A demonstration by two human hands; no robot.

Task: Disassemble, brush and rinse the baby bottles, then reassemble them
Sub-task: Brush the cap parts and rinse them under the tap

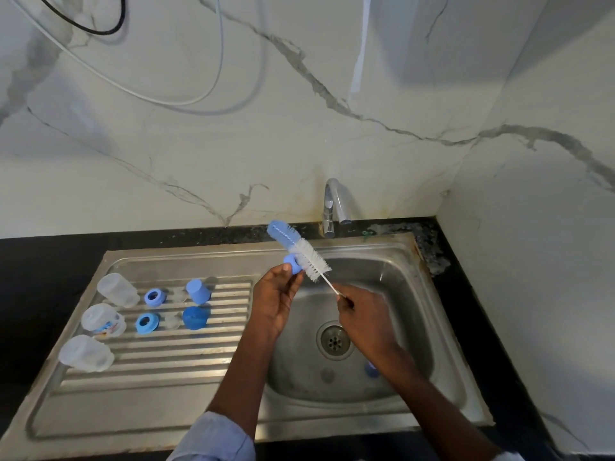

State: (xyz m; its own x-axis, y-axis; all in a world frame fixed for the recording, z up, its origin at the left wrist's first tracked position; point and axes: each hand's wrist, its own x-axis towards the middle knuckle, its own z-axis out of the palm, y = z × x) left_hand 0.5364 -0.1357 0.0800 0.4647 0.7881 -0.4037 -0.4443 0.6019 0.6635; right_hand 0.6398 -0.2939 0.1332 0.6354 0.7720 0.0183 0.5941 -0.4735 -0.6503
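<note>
Right hand (361,316) pinches brush (301,249); left hand (278,296) holds, seemingly, blue cap (293,262).

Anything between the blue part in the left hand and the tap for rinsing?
Only the bottle brush, held by the right hand, crosses above the blue part in the left hand. Otherwise the way to the tap looks open.

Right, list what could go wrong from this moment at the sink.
1. The left hand pinches the small blue plastic part only at its fingertips over the steel sink basin; it could slip and drop in.
2. The right hand holds the blue-and-white bottle brush by its thin wire stem, so the head may wobble or flick.
3. The three clear bottle bodies lying on the ribbed drainboard could roll.
</note>
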